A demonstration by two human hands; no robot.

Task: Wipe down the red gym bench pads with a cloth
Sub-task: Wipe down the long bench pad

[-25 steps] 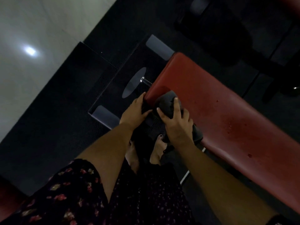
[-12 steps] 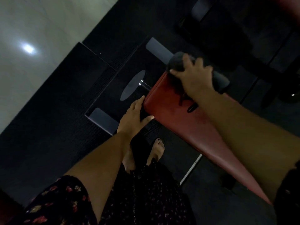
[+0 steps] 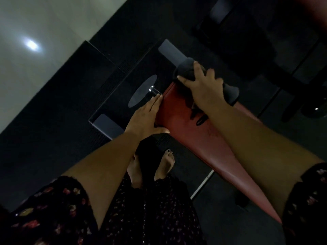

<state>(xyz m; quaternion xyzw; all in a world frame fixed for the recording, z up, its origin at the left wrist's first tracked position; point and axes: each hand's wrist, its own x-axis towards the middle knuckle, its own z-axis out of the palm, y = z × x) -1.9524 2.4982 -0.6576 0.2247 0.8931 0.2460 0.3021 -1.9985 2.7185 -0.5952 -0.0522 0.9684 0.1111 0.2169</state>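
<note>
Well, you stand on a dark rubber mat (image 3: 53,138), finely dotted, that spreads wide to your left until it meets pale glossy floor (image 3: 35,23) along a straight diagonal edge; that side is open. The bench (image 3: 185,128) runs from lower right to the middle, a long red pad of smooth, faintly shiny vinyl with rounded corners. Its near long edge hangs over your bare feet (image 3: 167,160). Past its end sits a flat black base (image 3: 123,96) with a grey cap at either tip.

The cloth (image 3: 185,69) lies at the bench's far end corner, dark grey, soft and bunched into a lump that spills over the far edge. Your right hand (image 3: 205,87) grips it from above, fingers spread and curled over the wad. Your left hand (image 3: 146,119) lies flat against the bench's short end edge, fingers straight, thumb out beneath the near corner. Your hands are apart, one at each corner of that end. A small chrome peg (image 3: 154,90) juts out just beside your left fingertips.
</note>
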